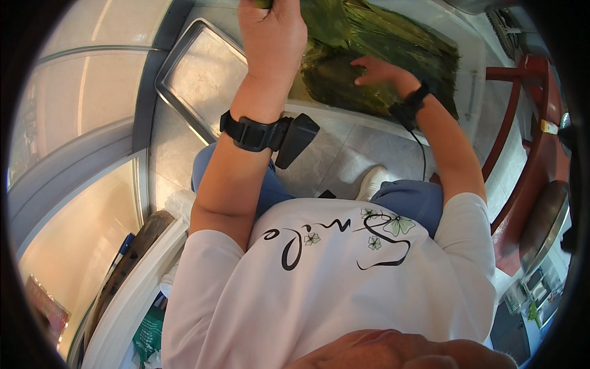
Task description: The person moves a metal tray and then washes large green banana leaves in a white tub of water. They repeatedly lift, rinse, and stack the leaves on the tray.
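Observation:
My left hand point(274, 34) is raised at the top edge of the picture, its fingers partly cut off. A bit of green leaf point(263, 3) shows between its thumb and fingers. Long, broad green leaves point(392, 32) lie wet in a large whitish plastic tub point(472, 76) before me. My right hand point(380, 74) is over the darker, near part of the leaves, thumb and fingers apart, with nothing visible between them. Whether its fingertips touch the leaves I cannot tell. Each wrist wears a black strap with a device.
A rectangular metal tray point(198, 74) stands on the grey tiled floor point(322, 138) left of the tub. Red wooden furniture point(511, 198) is at the right. A glazed metal-framed partition point(145, 101) runs along the left. A green bag point(150, 330) lies at the lower left. A cable hangs from my right wrist device.

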